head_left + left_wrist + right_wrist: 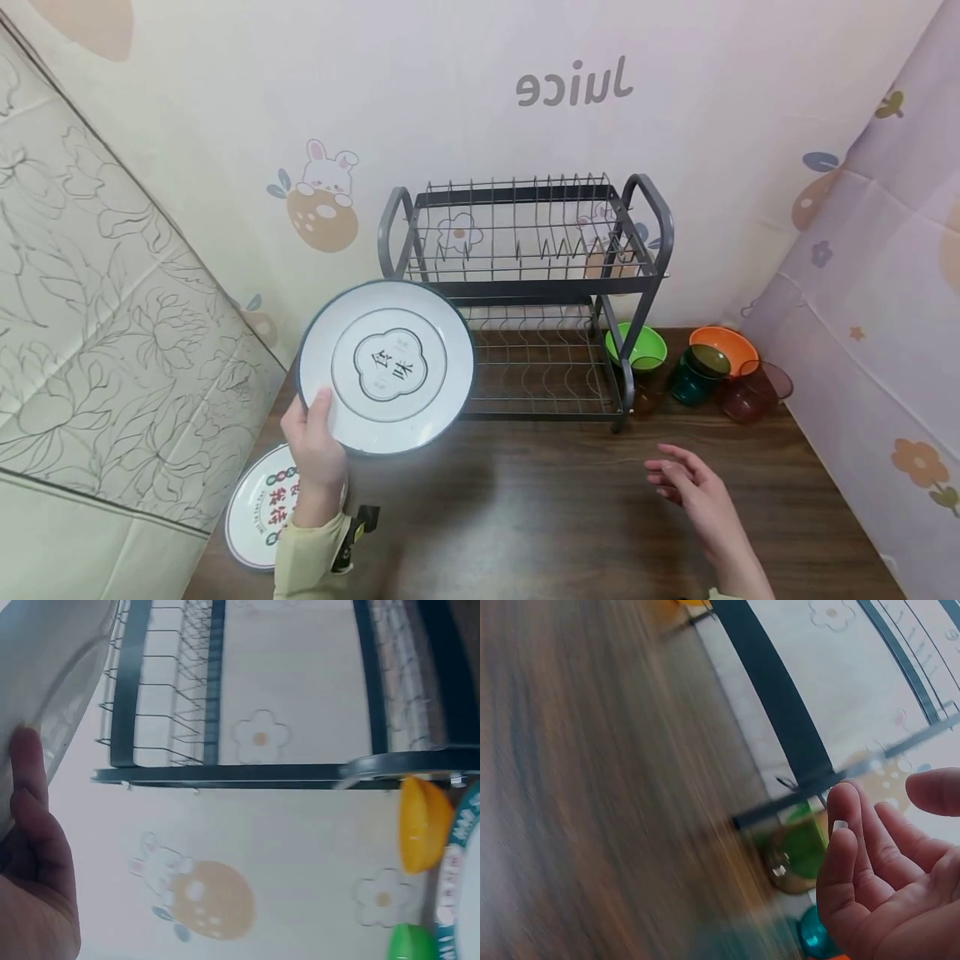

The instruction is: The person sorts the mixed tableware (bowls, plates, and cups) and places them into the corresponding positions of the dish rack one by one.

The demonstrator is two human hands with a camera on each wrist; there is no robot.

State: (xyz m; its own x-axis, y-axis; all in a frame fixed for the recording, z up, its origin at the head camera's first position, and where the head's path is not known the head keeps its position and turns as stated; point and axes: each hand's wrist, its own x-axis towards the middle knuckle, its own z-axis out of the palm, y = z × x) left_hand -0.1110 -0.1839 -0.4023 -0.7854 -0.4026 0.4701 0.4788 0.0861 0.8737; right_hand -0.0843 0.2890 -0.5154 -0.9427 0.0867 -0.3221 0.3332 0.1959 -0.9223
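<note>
A white plate with a dark rim and a printed emblem is tilted up in front of the dish rack. My left hand grips its lower left edge, thumb on the front face; the left wrist view shows the hand and part of the plate. Below that hand a second white plate, printed in red, lies on the table. My right hand hangs over the table with loosely bent fingers and holds nothing. In the right wrist view, this hand appears beside the rack's foot.
The two-tier dark dish rack stands against the wall. To its right are a green bowl, an orange bowl and several transparent cups. A yellow bowl shows near the rack in the left wrist view.
</note>
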